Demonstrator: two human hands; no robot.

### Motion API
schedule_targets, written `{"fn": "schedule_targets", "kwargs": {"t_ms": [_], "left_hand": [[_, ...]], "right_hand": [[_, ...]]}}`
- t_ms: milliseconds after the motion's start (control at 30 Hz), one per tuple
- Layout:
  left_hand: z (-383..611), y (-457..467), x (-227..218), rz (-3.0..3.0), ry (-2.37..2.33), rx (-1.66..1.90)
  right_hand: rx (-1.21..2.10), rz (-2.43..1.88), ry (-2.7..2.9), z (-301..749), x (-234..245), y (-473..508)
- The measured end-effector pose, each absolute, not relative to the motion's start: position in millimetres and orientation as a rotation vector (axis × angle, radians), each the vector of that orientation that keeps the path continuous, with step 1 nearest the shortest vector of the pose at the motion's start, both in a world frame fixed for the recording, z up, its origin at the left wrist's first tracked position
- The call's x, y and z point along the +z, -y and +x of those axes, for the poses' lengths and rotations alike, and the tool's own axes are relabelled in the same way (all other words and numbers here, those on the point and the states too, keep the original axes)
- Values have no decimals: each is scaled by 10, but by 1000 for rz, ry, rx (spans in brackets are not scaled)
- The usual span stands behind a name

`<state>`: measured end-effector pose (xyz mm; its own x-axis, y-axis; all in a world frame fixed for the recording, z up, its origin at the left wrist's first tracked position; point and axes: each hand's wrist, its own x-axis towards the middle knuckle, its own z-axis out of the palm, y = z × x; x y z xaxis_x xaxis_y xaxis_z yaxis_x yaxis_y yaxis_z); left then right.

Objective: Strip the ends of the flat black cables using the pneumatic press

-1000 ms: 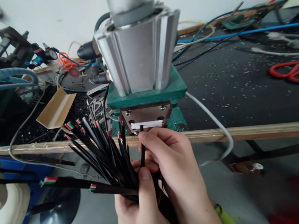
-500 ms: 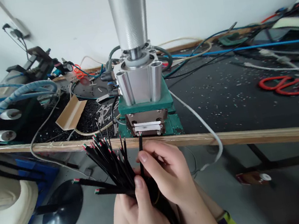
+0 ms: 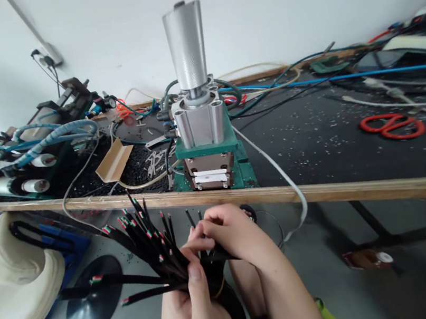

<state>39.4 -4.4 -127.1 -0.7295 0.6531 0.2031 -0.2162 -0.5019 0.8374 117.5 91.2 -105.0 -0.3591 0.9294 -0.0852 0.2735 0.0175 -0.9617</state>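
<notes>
The left hand (image 3: 203, 310) is closed around a thick bundle of black cables (image 3: 153, 253), thumb pressed along the near side. The bundle is at the near middle of the scene, in front of the counter (image 3: 322, 196) and lower than its wooden edge. Its cut ends fan out to the far left, many showing red, green and white cores; 2 cables stick out apart from the rest, straight to the left. A thin yellowish band (image 3: 220, 288) circles the bundle just right of the left thumb. The right hand (image 3: 229, 231) is bent inward at the bundle's right side, fingers curled together among the cables (whether they pinch a single cable, I cannot tell).

Beyond the hands, near the counter's edge, stands a machine with a silver cylinder (image 3: 200, 124) on a green base (image 3: 248, 167), and a white strip (image 3: 211, 177) lies across its near face. Left of it are pale offcuts (image 3: 155, 163), a folded piece of cardboard (image 3: 114, 161) and, farther left, another machine with blue hoses (image 3: 60, 130). On the right lie red-handled scissors (image 3: 392, 127). Below, at the left, are a cream chair (image 3: 18, 300) and a round black base (image 3: 95, 310) on the floor.
</notes>
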Motion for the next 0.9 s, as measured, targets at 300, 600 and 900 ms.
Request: {"fn": "schedule_targets", "kwargs": {"t_ms": [300,600,900], "left_hand": [[289,47,-1314,485,-1225,2098],[298,38,-1459,253,-1364,2032],[382,-49,-1363,244,-1320,2080]], "right_hand": [[851,-1041,1566,1198,-759,-496],[1157,-872,1529,1153,-723,-483],[1552,-806,990,1044,-877,-633]]}}
